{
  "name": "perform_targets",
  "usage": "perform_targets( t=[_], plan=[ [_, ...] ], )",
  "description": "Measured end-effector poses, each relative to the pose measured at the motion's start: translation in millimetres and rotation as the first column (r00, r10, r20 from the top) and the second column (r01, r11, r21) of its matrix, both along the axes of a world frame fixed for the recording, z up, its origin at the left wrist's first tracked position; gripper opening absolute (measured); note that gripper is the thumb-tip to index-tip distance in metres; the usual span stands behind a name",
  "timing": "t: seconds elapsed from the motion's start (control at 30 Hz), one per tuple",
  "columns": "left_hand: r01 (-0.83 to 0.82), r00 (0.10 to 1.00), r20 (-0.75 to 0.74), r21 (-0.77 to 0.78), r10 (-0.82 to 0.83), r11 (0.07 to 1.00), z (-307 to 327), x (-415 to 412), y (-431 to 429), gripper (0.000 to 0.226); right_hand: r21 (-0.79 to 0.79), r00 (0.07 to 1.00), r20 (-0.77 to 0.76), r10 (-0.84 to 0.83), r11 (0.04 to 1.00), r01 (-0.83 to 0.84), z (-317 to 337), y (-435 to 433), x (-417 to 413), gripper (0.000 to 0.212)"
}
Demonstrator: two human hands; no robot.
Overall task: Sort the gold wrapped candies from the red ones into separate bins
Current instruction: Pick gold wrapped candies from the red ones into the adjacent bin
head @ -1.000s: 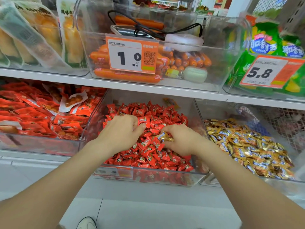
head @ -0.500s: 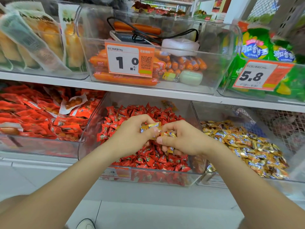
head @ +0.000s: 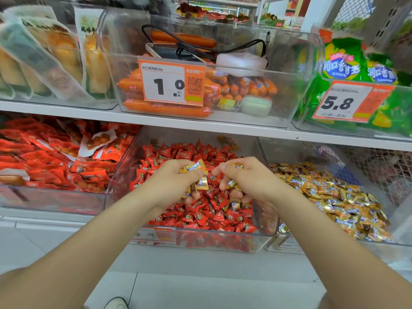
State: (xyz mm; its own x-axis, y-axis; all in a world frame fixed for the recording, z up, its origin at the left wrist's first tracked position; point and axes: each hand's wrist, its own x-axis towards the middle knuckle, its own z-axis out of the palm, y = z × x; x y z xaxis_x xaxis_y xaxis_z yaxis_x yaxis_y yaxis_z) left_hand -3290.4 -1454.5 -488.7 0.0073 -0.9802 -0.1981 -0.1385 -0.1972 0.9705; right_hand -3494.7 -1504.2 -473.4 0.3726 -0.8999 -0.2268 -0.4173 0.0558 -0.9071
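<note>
At frame centre, above the clear plastic bin [head: 223,240] of red-wrapped candies [head: 200,210], left hand [head: 176,184] and right hand [head: 249,179] each clutch shiny gold-wrapped candies [head: 196,167]

Red candies [head: 196,210] fill 1 clear bin [head: 200,241]; gold candies [head: 334,197], blue-labelled, fill another.

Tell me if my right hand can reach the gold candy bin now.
Probably yes: the right hand, holding gold candies, is over the red candy bin right beside the open-topped gold candy bin.

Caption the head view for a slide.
Left hand and right hand hold gold candies over the red candy bin.
</note>
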Motion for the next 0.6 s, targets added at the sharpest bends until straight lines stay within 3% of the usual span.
perform_targets(
  t=[0.1,0.27,0.33,0.4,0.5,0.6],
  plan=[
    [-0.011,0.994,-0.110,0.049,0.017,0.999,0,-7,4,0.016,0.033,0.990,0.085,-0.111,0.993,0.109,7,7,2,0.048],
    [-0.003,0.995,-0.103,0.083,0.012,0.997,-2,-29,14,0.018,0.151,0.937,0.204,-0.283,0.955,0.256,28,18,-35,0.034],
    [0.007,0.999,-0.054,0.047,-0.005,0.999,2,-44,20,0.017,0.011,0.912,0.100,-0.397,0.917,0.398,27,21,-61,0.033],
    [0.041,0.999,0.023,-0.042,-0.040,0.998,9,-65,25,0.016,-0.259,0.865,-0.072,-0.496,0.847,0.464,18,18,-91,0.029],
    [0.124,0.981,0.176,-0.249,-0.081,0.960,24,-106,27,0.012,-0.595,0.789,-0.266,-0.554,0.738,0.318,-7,5,-137,0.019],
    [0.238,0.911,0.409,-0.435,-0.045,0.869,33,-154,21,0.008,-0.590,0.771,-0.455,-0.445,0.799,0.114,-32,-4,-177,0.021]
  ],
)
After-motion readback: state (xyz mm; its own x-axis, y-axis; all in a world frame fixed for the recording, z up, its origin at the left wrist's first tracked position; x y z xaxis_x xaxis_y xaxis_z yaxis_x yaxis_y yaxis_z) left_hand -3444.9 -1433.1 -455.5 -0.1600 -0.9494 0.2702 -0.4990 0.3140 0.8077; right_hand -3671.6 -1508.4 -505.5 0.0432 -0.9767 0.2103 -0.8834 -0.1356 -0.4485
